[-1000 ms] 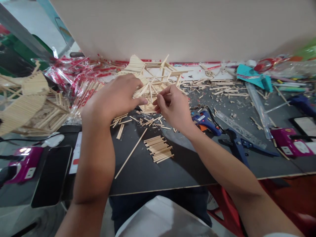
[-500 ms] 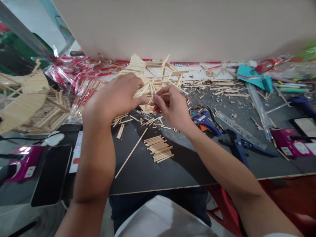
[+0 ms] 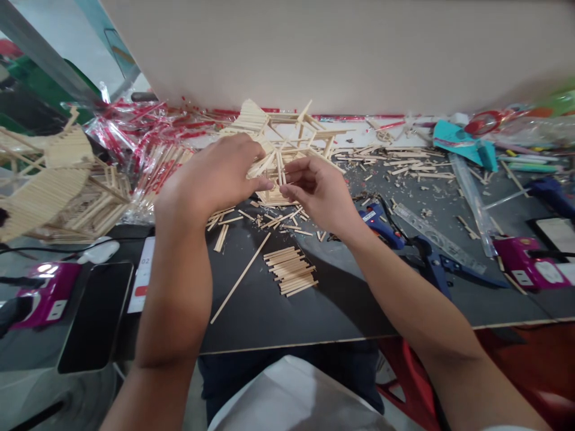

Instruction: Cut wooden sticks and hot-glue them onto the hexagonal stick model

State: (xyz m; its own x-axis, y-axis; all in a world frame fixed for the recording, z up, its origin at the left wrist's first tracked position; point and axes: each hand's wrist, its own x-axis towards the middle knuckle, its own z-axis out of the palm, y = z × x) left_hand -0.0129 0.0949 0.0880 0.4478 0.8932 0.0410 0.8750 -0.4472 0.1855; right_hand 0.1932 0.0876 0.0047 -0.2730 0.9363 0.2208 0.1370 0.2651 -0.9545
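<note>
A model built of thin wooden sticks (image 3: 309, 134) stands at the middle back of the dark table. My left hand (image 3: 220, 170) is at its left side, thumb and fingers closed round part of the stick frame. From the right, my right hand (image 3: 317, 188) pinches a small stick (image 3: 281, 167) at the front of the model, between thumb and fingertips. Nearer me lies a row of short cut sticks (image 3: 291, 272), with one long stick (image 3: 240, 278) slanting to its left. Small offcuts (image 3: 281, 220) are scattered just below both hands.
A blue glue gun (image 3: 381, 224), blue cutters (image 3: 431, 263) and a clear ruler (image 3: 417, 230) lie at the right. Another stick model (image 3: 58, 185), a black phone (image 3: 96, 317) and a purple socket block (image 3: 47, 293) are at the left.
My right hand has shifted slightly right, and its fingers have stretched out a little along the front sticks. My left hand has hardly moved against the model.
</note>
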